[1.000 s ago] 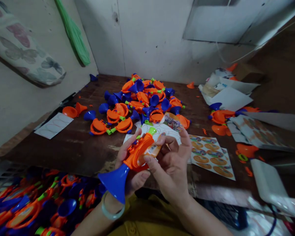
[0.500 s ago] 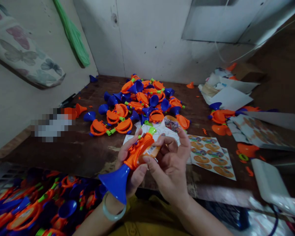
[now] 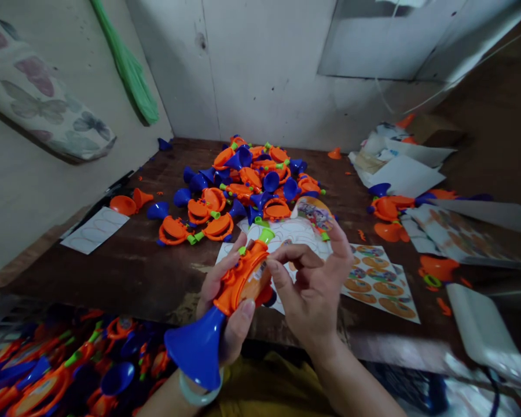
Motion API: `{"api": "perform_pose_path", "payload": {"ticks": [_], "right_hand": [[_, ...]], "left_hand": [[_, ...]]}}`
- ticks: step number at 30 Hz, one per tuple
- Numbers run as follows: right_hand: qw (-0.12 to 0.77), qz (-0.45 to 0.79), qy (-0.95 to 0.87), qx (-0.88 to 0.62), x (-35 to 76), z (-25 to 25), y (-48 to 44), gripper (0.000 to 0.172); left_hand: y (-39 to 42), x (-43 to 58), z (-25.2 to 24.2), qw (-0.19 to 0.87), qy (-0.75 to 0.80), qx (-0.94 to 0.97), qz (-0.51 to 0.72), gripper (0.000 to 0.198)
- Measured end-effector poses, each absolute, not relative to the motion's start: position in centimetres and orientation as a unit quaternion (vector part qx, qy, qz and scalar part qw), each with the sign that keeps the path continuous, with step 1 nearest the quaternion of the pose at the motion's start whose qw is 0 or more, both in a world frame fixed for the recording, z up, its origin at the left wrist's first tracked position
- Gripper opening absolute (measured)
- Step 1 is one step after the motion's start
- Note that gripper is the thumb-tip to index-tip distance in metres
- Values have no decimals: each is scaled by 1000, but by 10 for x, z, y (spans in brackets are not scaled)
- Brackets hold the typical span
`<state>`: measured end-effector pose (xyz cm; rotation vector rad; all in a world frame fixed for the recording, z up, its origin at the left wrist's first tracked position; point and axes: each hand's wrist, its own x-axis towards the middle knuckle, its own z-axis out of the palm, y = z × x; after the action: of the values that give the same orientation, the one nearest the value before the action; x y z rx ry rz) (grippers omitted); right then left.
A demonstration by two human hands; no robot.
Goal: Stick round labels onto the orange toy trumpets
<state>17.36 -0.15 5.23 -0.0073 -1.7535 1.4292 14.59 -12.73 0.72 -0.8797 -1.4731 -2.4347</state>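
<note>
Orange plastic toy horn (image 3: 238, 286) with the blue bell: where is it?

Above the near edge of the wooden table (image 3: 113, 272); the left hand (image 3: 226, 321) grips it, fingers wrapped round the body.

And the right hand (image 3: 312, 289)?

Half-curled, fingertips at the horn's orange side; I cannot tell if they touch; a sheet of round stickers (image 3: 377, 284) lies just beside it; a heap of horns (image 3: 247, 191) sits toward the far edge.

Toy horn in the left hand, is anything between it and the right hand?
Nothing visible. The right hand is right by the orange and blue toy horn gripped in the left hand, its fingertips at the horn's orange body, with no other object between them.
</note>
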Motion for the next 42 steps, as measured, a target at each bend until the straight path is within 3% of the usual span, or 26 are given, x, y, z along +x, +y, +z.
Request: {"api": "perform_pose_path", "payload": {"ticks": [8, 13, 18, 21, 23, 26, 28, 30, 35, 42], "right_hand": [[409, 584, -701, -7, 170, 48, -3, 83], [494, 544, -677, -38, 158, 38, 9, 87], [318, 705, -634, 13, 156, 40, 9, 77], [391, 658, -644, -15, 155, 44, 9, 82], [468, 581, -665, -13, 156, 44, 9, 84], [461, 534, -707, 46, 162, 43, 2, 90], [366, 551, -739, 125, 170, 44, -7, 90], [270, 591, -736, 189, 176, 48, -12, 84], [265, 734, -622, 59, 171, 57, -9, 12], [318, 678, -662, -3, 168, 52, -23, 35]], "left_hand": [[-127, 148, 7, 61, -488, -288, -822, 53], [-131, 146, 10, 35, -478, -247, -842, 56], [-126, 140, 12, -94, -394, -192, -894, 50], [-129, 143, 5, -191, -400, -133, -887, 56], [-138, 147, -3, -218, -461, -111, -853, 47], [-152, 151, -12, -113, -550, -147, -814, 66], [-158, 150, -14, -51, -566, -202, -798, 79], [-161, 147, -12, -58, -574, -223, -786, 77], [-157, 143, 2, -51, -547, -160, -820, 63], [-156, 143, 3, -11, -532, -200, -823, 59]]}}
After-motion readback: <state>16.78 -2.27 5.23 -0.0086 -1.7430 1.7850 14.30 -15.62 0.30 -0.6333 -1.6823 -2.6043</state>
